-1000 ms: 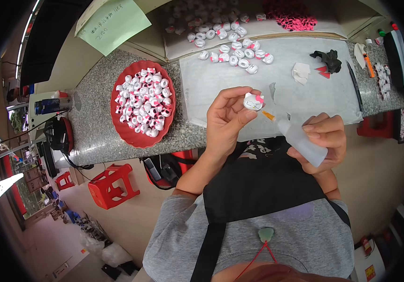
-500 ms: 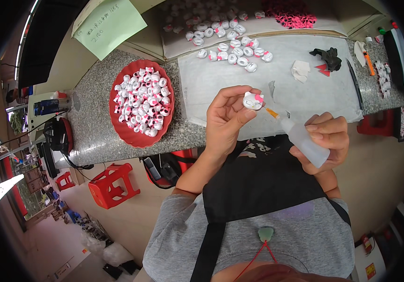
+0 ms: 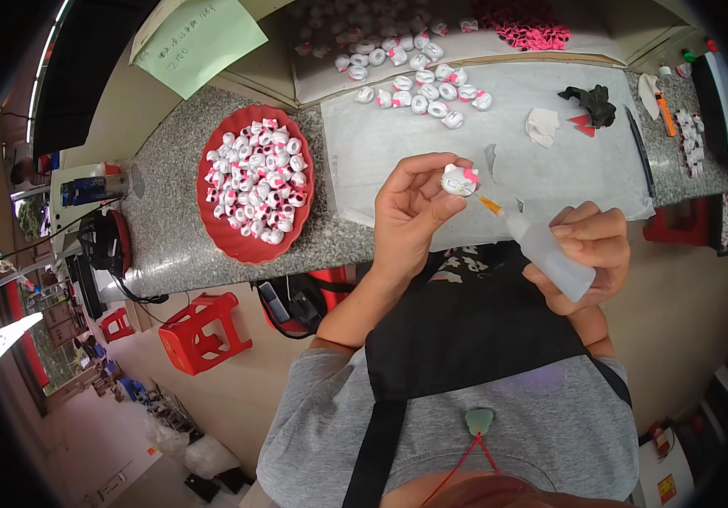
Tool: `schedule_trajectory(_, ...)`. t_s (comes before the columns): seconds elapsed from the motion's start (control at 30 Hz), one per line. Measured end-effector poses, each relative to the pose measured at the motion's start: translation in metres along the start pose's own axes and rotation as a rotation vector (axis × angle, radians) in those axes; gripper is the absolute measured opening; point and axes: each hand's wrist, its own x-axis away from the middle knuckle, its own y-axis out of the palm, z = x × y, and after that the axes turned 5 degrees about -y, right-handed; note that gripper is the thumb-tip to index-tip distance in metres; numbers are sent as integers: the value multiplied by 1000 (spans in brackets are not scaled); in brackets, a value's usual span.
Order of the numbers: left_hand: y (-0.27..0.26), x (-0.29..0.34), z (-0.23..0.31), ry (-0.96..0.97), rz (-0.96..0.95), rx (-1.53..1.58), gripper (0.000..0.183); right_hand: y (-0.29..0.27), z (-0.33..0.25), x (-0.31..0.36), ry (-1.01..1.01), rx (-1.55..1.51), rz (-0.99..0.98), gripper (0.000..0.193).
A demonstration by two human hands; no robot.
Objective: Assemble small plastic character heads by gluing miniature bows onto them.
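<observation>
Between the thumb and fingers of my left hand point(image 3: 415, 203) is a small white cat-head figurine point(image 3: 459, 179) with a pink bow. My right hand point(image 3: 592, 250) is wrapped round a translucent squeeze bottle point(image 3: 550, 254). The bottle tilts up to the left, and its orange needle tip point(image 3: 490, 205) points at the figurine's lower edge, touching it or very close. Both hands are raised above the near edge of a white sheet point(image 3: 364, 178). Left of them, a red scalloped bowl point(image 3: 241, 245) is heaped with similar white-and-pink pieces.
More white figurine heads point(image 3: 438, 110) lie at the sheet's back edge and on the shelf, near a pile of pink pieces point(image 3: 533, 35). To the right are a crumpled tissue point(image 3: 542, 127), a black crumpled cloth point(image 3: 591, 103) and an orange pen-like tool point(image 3: 665, 115). A red stool point(image 3: 203, 334) stands below the counter.
The figurine has turned slightly in my left fingers, and the needle tip now sits lower against it. My right hand and the bottle have hardly moved.
</observation>
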Motion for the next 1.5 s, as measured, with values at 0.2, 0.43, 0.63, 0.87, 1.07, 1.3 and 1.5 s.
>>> schedule_trajectory(0.2, -1, 0, 0, 38, -3, -62, 38, 3, 0, 0, 14, 30, 10, 39)
schedule_trajectory(0.43, -1, 0, 2, 70, -9, -93, 38, 3, -1, -1, 34, 36, 10, 39)
schedule_trajectory(0.63, -4, 0, 1, 42, 2, -36, 38, 3, 0, 0, 27, 32, 20, 38)
schedule_trajectory(0.87, -3, 1, 1, 72, -19, -118, 38, 5, -1, -1, 34, 27, 8, 37)
schedule_trajectory(1.07, -4, 1, 0, 157, -52, -267, 35, 6, -1, -1, 36, 56, -18, 39)
schedule_trajectory(1.3, -5, 1, 0, 147, -28, -343, 32, 5, -2, -2, 45, 60, -71, 38)
schedule_trajectory(1.5, -6, -3, 2, 161, -45, -372, 32, 4, 2, -5, 33, 47, 14, 41)
